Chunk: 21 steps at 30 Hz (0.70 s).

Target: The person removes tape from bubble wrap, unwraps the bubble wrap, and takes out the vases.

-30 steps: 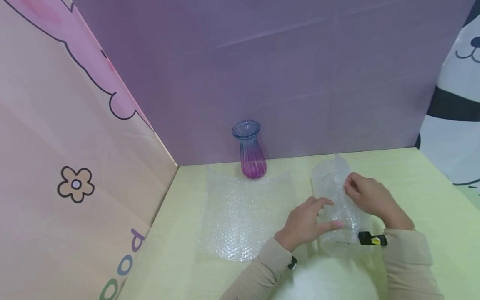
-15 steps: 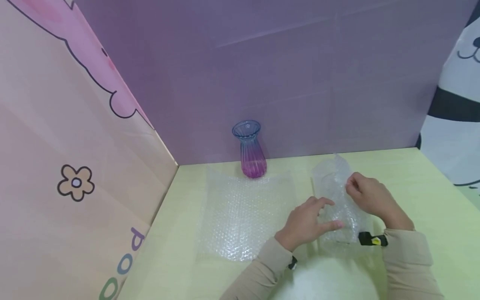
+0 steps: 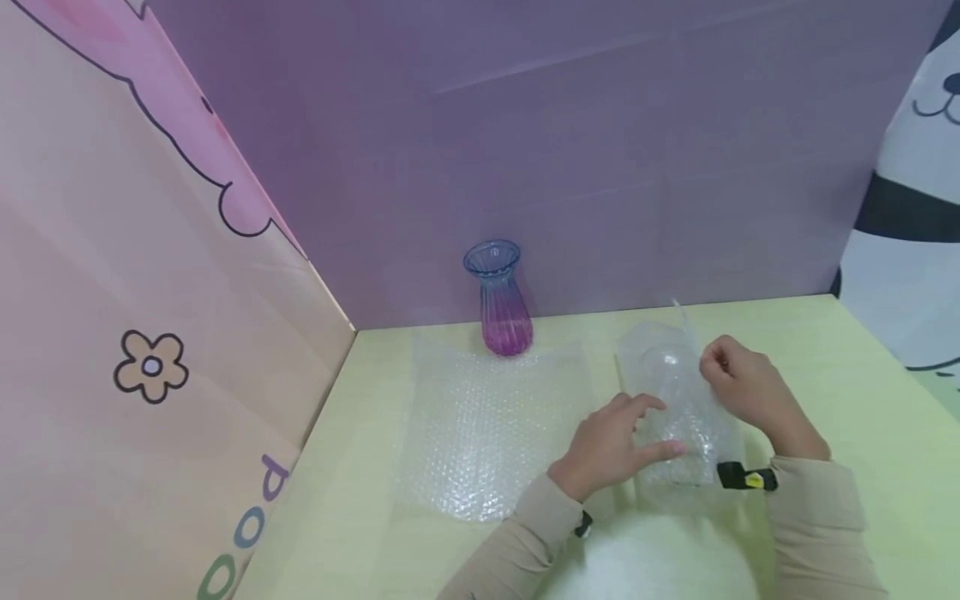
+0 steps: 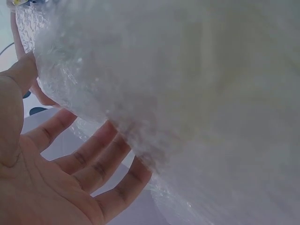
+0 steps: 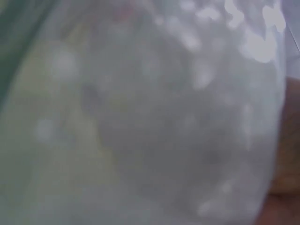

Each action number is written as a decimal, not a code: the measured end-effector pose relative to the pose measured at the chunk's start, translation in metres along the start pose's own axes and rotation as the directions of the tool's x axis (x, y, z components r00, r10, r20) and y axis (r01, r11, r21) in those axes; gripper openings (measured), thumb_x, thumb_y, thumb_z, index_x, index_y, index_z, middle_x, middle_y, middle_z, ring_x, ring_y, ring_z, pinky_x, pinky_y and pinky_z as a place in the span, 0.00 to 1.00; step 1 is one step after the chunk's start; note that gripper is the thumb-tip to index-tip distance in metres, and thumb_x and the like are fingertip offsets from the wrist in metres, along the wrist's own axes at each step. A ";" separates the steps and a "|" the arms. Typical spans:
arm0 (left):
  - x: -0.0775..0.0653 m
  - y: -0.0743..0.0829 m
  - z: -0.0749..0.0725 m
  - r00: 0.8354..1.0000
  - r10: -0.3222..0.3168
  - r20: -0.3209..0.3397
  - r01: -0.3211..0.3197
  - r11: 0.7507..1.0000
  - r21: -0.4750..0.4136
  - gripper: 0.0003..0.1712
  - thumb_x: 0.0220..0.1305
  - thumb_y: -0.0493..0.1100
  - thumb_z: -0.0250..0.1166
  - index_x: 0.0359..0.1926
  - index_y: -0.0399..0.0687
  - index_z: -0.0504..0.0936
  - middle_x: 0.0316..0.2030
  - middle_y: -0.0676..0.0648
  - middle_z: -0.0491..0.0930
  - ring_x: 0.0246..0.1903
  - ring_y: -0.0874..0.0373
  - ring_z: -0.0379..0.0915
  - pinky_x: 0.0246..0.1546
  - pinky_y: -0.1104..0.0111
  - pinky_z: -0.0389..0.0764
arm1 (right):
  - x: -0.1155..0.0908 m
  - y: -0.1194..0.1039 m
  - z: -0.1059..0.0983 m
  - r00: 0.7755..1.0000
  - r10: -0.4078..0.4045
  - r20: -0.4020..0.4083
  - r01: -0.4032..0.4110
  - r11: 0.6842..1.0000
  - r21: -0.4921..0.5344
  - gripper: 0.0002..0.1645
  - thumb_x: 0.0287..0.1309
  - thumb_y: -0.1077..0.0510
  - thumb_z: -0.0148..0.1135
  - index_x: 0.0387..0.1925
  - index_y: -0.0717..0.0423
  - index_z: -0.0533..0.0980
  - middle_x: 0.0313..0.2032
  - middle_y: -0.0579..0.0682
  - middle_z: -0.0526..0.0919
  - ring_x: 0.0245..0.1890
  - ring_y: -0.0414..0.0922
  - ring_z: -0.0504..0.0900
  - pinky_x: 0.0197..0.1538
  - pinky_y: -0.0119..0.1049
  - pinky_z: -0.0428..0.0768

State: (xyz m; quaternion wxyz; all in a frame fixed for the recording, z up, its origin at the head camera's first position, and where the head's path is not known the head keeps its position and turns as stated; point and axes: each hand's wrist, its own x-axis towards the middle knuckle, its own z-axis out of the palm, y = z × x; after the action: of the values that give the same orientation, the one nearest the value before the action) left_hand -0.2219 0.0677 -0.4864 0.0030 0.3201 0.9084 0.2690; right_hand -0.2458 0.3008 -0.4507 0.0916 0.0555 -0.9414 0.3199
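A bundle of clear bubble wrap [image 3: 678,417] stands on the table right of centre; whether something is inside cannot be told. My left hand [image 3: 609,446] holds its left and near side, thumb and fingers spread around it. In the left wrist view, the fingertips of the left hand [image 4: 89,164] rest against the bubble wrap [image 4: 117,75]. My right hand [image 3: 750,387] has curled fingers and pinches the wrap's upper right edge. Blurred bubble wrap [image 5: 154,117] fills most of the right wrist view.
A flat sheet of bubble wrap [image 3: 491,442] lies on the pale yellow table [image 3: 322,517] left of my hands. Behind it stands a blue-to-pink ribbed glass vase [image 3: 506,312], close to the purple back wall [image 3: 525,125]. A patterned wall [image 3: 225,333] bounds the left side.
My right hand has shifted slightly right and up, drawing the wrap's edge with it. The wrap's top looks smoother and rounder, with a thin edge sticking up. My left hand has hardly moved.
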 end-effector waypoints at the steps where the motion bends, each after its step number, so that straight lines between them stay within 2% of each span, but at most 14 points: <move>1: 0.000 0.000 0.000 1.000 0.000 0.000 0.000 1.000 -0.001 0.35 0.67 0.72 0.59 0.69 0.65 0.72 0.54 0.57 0.81 0.49 0.67 0.80 0.38 0.80 0.77 | 0.000 0.000 0.000 1.000 -0.002 0.002 0.002 1.000 0.001 0.13 0.74 0.55 0.44 0.40 0.59 0.71 0.28 0.52 0.79 0.27 0.45 0.74 0.31 0.36 0.71; 7: 0.000 0.000 0.000 1.000 -0.003 0.002 0.003 1.000 0.004 0.36 0.67 0.73 0.58 0.69 0.65 0.72 0.55 0.57 0.81 0.50 0.67 0.79 0.41 0.79 0.79 | 0.001 0.000 -0.001 1.000 -0.001 0.015 0.001 1.000 -0.012 0.12 0.74 0.55 0.46 0.40 0.59 0.72 0.31 0.54 0.81 0.29 0.46 0.76 0.32 0.36 0.73; 12: 0.000 0.001 0.001 1.000 0.003 -0.008 -0.003 0.999 0.039 0.36 0.67 0.73 0.58 0.69 0.64 0.72 0.55 0.56 0.80 0.50 0.67 0.79 0.43 0.78 0.80 | 0.000 0.001 -0.005 0.999 0.005 0.046 -0.006 1.000 0.004 0.14 0.75 0.54 0.45 0.42 0.60 0.73 0.34 0.56 0.83 0.31 0.46 0.78 0.33 0.36 0.75; 17: 0.001 0.003 0.004 1.000 0.011 -0.017 -0.010 0.998 0.067 0.36 0.68 0.73 0.56 0.69 0.63 0.72 0.56 0.55 0.78 0.48 0.68 0.77 0.44 0.78 0.79 | -0.001 0.006 -0.009 0.999 0.003 0.046 -0.003 1.000 0.005 0.15 0.75 0.53 0.47 0.43 0.59 0.76 0.37 0.57 0.85 0.34 0.46 0.80 0.35 0.36 0.77; 21: 0.001 0.004 0.006 0.999 0.024 -0.030 -0.021 0.997 0.079 0.36 0.69 0.73 0.55 0.69 0.61 0.72 0.66 0.55 0.74 0.58 0.65 0.75 0.55 0.74 0.80 | -0.003 0.009 -0.013 0.998 0.011 0.059 -0.013 1.000 0.026 0.16 0.76 0.52 0.47 0.45 0.59 0.76 0.37 0.56 0.86 0.33 0.45 0.81 0.35 0.36 0.77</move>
State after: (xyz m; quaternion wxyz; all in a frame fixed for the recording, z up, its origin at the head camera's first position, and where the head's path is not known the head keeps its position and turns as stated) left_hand -0.2190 0.0737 -0.4894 -0.0266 0.3260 0.9145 0.2381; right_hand -0.2428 0.3154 -0.4464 0.0611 0.0604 -0.9398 0.3308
